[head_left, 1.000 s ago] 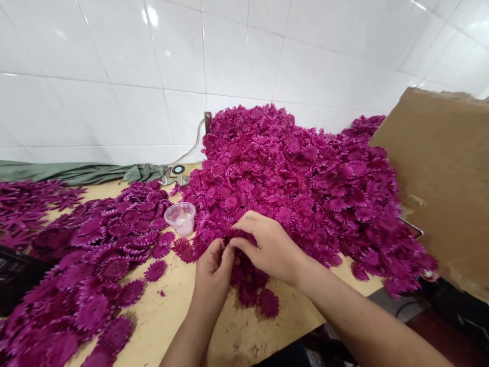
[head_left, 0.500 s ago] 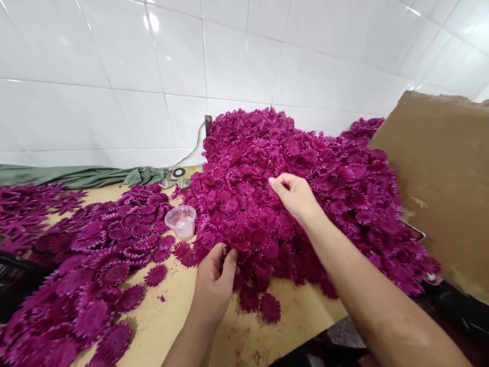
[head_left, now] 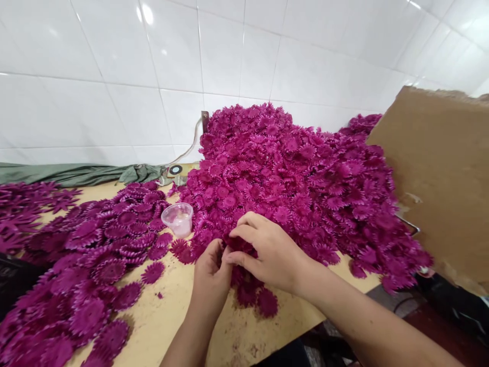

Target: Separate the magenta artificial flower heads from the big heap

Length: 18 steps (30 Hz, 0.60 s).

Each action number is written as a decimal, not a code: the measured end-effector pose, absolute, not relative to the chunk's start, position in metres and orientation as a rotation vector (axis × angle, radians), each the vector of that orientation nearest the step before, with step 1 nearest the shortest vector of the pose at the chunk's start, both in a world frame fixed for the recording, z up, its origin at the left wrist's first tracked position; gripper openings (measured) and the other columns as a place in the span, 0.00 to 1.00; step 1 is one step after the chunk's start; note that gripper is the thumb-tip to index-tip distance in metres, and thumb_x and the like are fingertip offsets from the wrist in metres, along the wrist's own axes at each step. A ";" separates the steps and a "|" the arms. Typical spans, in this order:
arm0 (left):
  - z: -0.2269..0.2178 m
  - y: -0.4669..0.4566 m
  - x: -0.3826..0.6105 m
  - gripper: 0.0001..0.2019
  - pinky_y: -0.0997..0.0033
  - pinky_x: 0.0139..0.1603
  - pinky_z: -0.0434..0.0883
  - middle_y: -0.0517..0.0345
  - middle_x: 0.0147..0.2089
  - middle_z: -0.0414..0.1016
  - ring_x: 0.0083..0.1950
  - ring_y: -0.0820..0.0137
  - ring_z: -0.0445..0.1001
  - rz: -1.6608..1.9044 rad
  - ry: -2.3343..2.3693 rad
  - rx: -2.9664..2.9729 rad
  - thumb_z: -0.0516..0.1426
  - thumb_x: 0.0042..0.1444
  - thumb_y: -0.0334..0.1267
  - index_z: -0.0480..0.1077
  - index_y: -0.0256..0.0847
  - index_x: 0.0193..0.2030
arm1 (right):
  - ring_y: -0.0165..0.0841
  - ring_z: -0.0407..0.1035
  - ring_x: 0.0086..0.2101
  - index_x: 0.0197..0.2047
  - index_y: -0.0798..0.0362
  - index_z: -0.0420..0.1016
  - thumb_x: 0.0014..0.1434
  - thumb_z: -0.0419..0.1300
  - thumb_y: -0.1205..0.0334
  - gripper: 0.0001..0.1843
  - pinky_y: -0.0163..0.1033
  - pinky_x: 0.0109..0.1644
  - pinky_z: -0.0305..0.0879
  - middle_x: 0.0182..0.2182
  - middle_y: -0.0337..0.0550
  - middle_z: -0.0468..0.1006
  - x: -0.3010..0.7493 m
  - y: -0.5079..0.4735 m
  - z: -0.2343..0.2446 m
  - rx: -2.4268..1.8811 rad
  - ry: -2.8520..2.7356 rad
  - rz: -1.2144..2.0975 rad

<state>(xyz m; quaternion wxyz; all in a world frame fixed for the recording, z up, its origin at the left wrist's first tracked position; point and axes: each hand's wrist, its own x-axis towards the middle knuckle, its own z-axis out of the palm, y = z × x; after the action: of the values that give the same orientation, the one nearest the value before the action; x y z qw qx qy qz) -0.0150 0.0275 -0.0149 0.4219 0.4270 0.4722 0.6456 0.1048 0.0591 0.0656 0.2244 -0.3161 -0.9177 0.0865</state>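
Observation:
My left hand (head_left: 211,272) is closed in a pinch at the front of a big heap of magenta artificial flowers (head_left: 267,153). Against its fingertips, my right hand (head_left: 273,250) curls its thumb and fingers around a dark magenta artificial flower (head_left: 241,244). The hands partly cover this flower, and both appear to grip it. Just below them, a loose flower (head_left: 267,302) lies on the tan tabletop (head_left: 171,316).
A small clear plastic cup (head_left: 178,220) stands left of my hands. Flat magenta petal discs (head_left: 91,275) spread across the left, with star-shaped pieces (head_left: 19,204) behind. Cardboard (head_left: 435,183) borders the heap at right. Green cloth (head_left: 76,176) lies along the tiled wall (head_left: 114,66).
My right hand has come down and left from over the heap to meet my left hand, closing around the flower there. My left hand has stayed nearly in place.

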 end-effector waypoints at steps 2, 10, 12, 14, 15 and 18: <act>-0.014 0.028 -0.014 0.12 0.77 0.28 0.62 0.65 0.23 0.61 0.26 0.75 0.60 1.601 1.174 1.093 0.57 0.47 0.46 0.63 0.39 0.24 | 0.36 0.64 0.40 0.43 0.57 0.71 0.54 0.57 0.58 0.15 0.42 0.44 0.62 0.37 0.48 0.70 0.105 0.060 0.065 -0.836 -2.580 0.233; -0.011 0.023 -0.014 0.13 0.78 0.23 0.57 0.67 0.21 0.56 0.23 0.77 0.55 1.509 1.302 1.218 0.53 0.51 0.45 0.59 0.40 0.23 | 0.30 0.64 0.29 0.26 0.56 0.72 0.56 0.52 0.67 0.10 0.35 0.36 0.59 0.26 0.41 0.71 0.110 0.076 0.063 -0.957 -2.348 0.324; -0.008 0.022 -0.013 0.12 0.78 0.23 0.56 0.67 0.21 0.53 0.23 0.77 0.54 1.474 1.336 1.316 0.52 0.52 0.43 0.58 0.40 0.23 | 0.27 0.61 0.25 0.21 0.55 0.68 0.55 0.54 0.66 0.11 0.34 0.31 0.56 0.21 0.38 0.68 0.110 0.082 0.059 -1.049 -2.210 0.389; -0.003 0.023 -0.012 0.12 0.78 0.23 0.56 0.68 0.20 0.52 0.22 0.77 0.54 1.434 1.377 1.405 0.50 0.53 0.42 0.56 0.41 0.22 | 0.26 0.58 0.21 0.17 0.55 0.64 0.53 0.55 0.64 0.14 0.33 0.27 0.52 0.16 0.35 0.64 0.107 0.086 0.055 -1.130 -2.103 0.478; -0.002 0.023 -0.011 0.12 0.78 0.23 0.55 0.68 0.20 0.52 0.22 0.77 0.54 1.423 1.396 1.431 0.50 0.53 0.42 0.56 0.41 0.22 | 0.25 0.56 0.20 0.16 0.55 0.62 0.53 0.55 0.63 0.16 0.33 0.26 0.51 0.15 0.34 0.62 0.106 0.089 0.054 -1.155 -2.059 0.534; 0.001 0.024 -0.012 0.13 0.78 0.22 0.55 0.67 0.20 0.53 0.22 0.77 0.53 1.445 1.432 1.430 0.50 0.53 0.42 0.54 0.41 0.21 | 0.24 0.52 0.18 0.14 0.54 0.59 0.51 0.54 0.61 0.17 0.33 0.23 0.48 0.13 0.32 0.58 0.104 0.102 0.056 -1.145 -1.914 0.720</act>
<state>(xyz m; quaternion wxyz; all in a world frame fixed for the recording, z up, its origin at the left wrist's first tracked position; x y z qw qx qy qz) -0.0115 0.0240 0.0006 0.3218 0.5446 0.5452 0.5501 0.1038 0.1022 0.0559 0.3885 -0.4503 -0.7524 0.2831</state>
